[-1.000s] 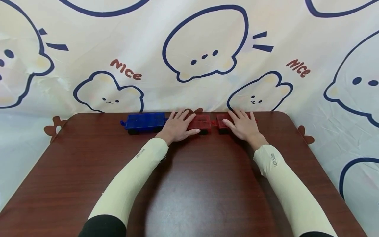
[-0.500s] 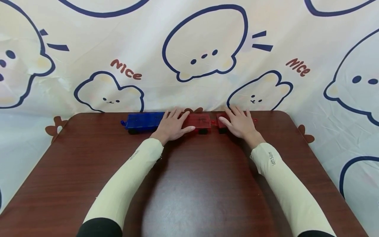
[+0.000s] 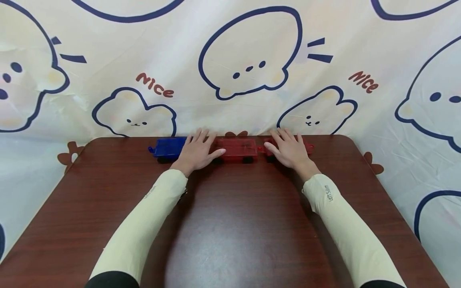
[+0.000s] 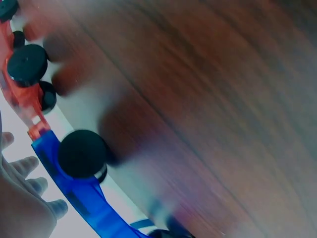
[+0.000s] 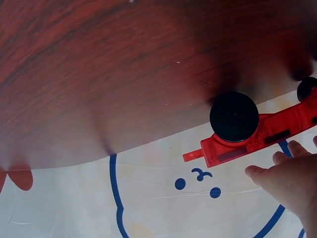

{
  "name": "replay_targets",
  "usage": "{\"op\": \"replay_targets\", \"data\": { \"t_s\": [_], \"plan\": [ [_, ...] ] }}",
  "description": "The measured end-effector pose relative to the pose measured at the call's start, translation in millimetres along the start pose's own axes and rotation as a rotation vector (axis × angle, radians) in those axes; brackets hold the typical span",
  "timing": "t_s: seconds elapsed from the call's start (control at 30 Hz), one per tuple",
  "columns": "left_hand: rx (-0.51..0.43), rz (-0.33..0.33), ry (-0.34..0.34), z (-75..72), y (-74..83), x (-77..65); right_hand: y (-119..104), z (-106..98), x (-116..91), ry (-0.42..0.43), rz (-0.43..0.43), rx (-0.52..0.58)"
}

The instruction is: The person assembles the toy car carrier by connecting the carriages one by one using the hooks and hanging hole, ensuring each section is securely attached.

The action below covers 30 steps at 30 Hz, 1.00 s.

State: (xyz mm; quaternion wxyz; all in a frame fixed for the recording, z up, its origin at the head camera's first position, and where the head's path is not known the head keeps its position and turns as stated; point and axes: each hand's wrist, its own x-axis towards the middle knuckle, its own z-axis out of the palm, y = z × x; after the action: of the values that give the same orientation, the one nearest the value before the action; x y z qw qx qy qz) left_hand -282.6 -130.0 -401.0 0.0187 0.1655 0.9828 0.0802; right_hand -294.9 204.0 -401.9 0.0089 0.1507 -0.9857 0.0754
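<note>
Three toy train cars with black wheels stand in a row along the table's back edge. At the row's left is a blue car, its hook pointing left. My left hand lies across its right end, fingers spread and straight, hiding where it meets the middle red car. In the left wrist view the blue car joins the red car. My right hand is spread over the right-hand red car, covering its middle. In the right wrist view that car's end coupling points outward.
The brown wooden table reaches toward me, its rear corners rounded. Directly behind it hangs a white curtain printed with cartoon outlines, close against the back edge.
My left hand has slid left along the row, from the middle red car onto the blue car. The right hand has shifted slightly left. The cars stay where they were.
</note>
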Motion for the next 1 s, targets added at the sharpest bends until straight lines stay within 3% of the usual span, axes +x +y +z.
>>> {"op": "replay_targets", "data": {
  "t_s": [0.6,1.0],
  "plan": [
    [-0.034,-0.091,0.047,-7.8,-34.6,-17.8,-11.4,3.4,6.1,0.018,-0.018,0.016],
    [-0.049,-0.111,0.053,-9.9,-53.0,-29.1,-23.1,2.6,7.7,0.021,-0.034,0.021]
  ]
}}
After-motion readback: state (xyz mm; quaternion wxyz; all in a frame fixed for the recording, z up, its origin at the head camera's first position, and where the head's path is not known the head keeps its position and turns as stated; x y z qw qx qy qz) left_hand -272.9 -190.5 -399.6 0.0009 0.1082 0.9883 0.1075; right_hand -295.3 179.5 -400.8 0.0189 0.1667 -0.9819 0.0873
